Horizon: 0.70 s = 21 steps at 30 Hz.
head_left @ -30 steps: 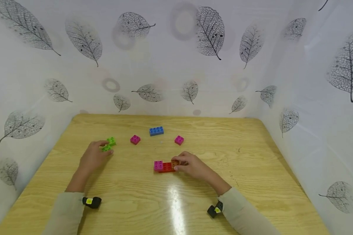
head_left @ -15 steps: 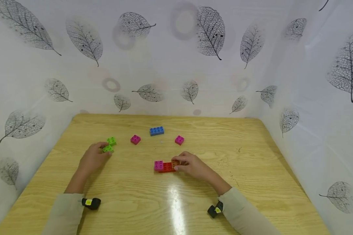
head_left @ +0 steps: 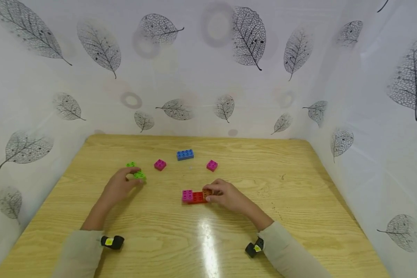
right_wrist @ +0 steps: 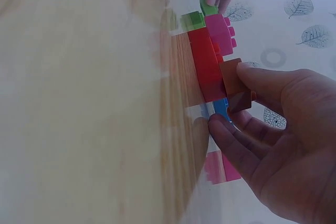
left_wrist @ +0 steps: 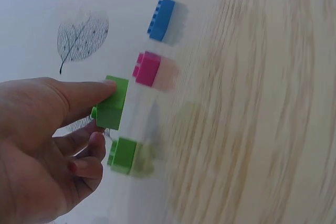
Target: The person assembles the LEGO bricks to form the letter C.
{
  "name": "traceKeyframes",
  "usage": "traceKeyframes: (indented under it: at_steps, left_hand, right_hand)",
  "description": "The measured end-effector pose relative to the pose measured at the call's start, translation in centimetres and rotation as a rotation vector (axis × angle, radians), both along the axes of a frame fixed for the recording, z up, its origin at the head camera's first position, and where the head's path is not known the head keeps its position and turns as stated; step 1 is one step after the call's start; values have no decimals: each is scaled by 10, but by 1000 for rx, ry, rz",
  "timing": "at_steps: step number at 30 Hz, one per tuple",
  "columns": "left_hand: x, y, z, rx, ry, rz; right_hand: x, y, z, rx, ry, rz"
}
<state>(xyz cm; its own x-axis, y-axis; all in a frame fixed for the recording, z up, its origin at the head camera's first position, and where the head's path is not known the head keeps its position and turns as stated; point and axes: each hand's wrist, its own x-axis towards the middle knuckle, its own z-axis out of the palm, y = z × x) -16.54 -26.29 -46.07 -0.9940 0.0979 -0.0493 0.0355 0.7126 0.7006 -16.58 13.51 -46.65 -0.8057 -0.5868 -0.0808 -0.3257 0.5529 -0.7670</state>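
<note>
Forearms (head_left: 96, 219) angled inward, a person's left hand (head_left: 119, 186) pinches a green brick (left_wrist: 111, 104) above the table (head_left: 160, 235) while the right hand (head_left: 227, 196) grips an orange brick (right_wrist: 232, 78) at the right end of a red brick (head_left: 197, 198).

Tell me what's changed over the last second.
The left hand has moved to the right, carrying the pinched green brick past the near side of the other green brick. Nothing was let go. The right hand stayed at the orange brick by the red brick; the blue brick didn't move.
</note>
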Motion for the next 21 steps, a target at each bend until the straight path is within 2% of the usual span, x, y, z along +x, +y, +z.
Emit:
traceKeyframes:
  at_steps: [11,21]
  left_hand:
    - [5,53,10,9,21,-126]
    - [7,87,14,2,36,-198]
  right_hand:
    - [0,0,-1,-16,-9,0]
    - [-1,2,-4,-30,-10,6]
